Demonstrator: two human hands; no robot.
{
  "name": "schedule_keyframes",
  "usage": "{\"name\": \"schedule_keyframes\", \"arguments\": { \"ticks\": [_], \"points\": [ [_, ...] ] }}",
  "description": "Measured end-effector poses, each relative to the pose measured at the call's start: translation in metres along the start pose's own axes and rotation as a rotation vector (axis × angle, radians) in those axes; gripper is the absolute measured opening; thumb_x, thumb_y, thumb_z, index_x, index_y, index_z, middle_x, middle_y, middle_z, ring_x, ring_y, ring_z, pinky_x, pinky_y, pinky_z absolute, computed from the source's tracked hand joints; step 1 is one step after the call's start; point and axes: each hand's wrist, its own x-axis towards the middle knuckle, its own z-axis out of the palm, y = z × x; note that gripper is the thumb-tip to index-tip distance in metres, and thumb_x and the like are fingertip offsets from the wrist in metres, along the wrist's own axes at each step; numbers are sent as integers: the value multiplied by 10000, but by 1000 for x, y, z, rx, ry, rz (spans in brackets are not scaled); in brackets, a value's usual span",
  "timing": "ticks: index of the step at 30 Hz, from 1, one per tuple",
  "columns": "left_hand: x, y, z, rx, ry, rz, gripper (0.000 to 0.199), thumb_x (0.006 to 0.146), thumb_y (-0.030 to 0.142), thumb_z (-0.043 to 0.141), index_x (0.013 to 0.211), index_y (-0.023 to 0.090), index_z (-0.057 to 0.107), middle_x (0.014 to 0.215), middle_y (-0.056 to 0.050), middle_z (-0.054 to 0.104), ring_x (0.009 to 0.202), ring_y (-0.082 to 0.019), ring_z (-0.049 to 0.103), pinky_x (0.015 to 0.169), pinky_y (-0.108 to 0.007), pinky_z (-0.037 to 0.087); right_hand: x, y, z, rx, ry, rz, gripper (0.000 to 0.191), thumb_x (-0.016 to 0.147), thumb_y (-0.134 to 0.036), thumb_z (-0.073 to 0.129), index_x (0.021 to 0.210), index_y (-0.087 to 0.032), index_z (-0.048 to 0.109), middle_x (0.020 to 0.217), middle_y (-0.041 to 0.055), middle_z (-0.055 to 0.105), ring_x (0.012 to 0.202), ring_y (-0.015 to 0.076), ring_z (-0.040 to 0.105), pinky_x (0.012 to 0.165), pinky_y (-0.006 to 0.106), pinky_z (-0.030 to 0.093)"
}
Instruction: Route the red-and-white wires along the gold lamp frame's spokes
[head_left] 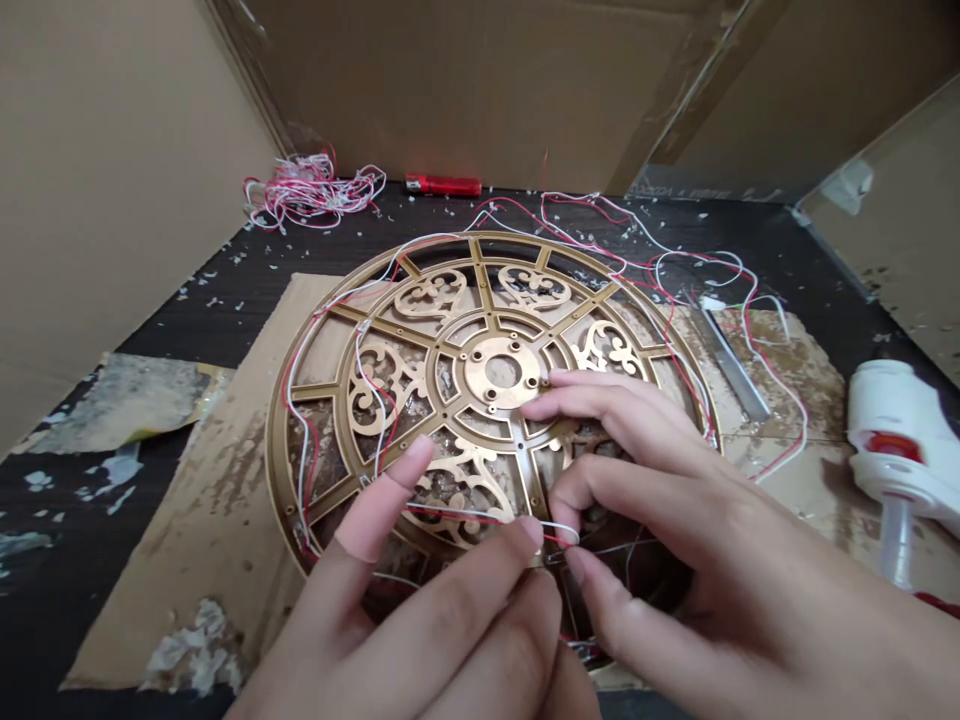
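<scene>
A round gold-coloured openwork frame point(504, 362) with scroll ornaments lies flat in front of me. Red and white wires point(305, 425) run along its outer ring and across its left spokes. Over the near part of the frame, my left hand point(442, 620) pinches the paired wires, its index finger raised. My right hand point(637, 500) closes thumb and index finger on the same wires, just right of the left fingertips. Its other fingers reach over the frame near the hub. My hands hide much of the frame's near edge.
Cardboard point(225, 370) lies beneath the frame. A wire bundle point(311, 190) and a red cylinder point(444, 186) lie at the back. On the right are a metal strip point(731, 362) and a white tool point(900, 440). Cardboard walls point(465, 90) enclose the table; white scraps point(201, 648) lie at near left.
</scene>
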Motion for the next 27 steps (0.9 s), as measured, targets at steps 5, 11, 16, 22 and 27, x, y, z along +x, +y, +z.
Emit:
{"name": "schedule_keyframes", "arguments": {
  "ticks": [5,11,16,22,27],
  "points": [
    [2,1,-1,18,-26,-1,110,993,420,771,1098,413,802,1055,55,817,1347,-294,785,1389,-608,546,2,-1,0,31,16,11,240,1043,-136,507,965,-209,722,1548,132,675,1636,233,546,1252,333,636],
    [3,2,-4,48,-45,23,104,994,440,770,1088,400,788,1051,53,814,1325,-288,788,1391,-599,544,-1,1,5,55,39,22,234,1065,-158,510,1006,-217,728,1572,111,661,1646,223,531,1279,320,612],
    [1,5,-7,73,-61,40,98,997,429,773,1087,391,781,1054,55,817,1314,-283,792,1400,-594,534,2,0,2,98,67,63,270,1065,-104,487,1055,-254,712,1430,49,699,1557,97,584,1223,149,583],
    [15,4,-11,116,-73,84,39,1001,335,775,980,368,776,1037,62,802,1299,-247,774,1462,-589,443,-13,6,0,91,66,134,152,1083,-151,582,986,-219,677,1372,124,689,1386,263,705,1057,342,703],
    [31,-2,-14,121,-93,271,385,1018,14,533,873,275,777,1093,12,780,1201,-144,685,1545,-636,149,-93,22,4,11,17,274,286,1151,-441,716,994,-203,743,1103,152,668,1088,263,790,823,345,724]
  ]
}}
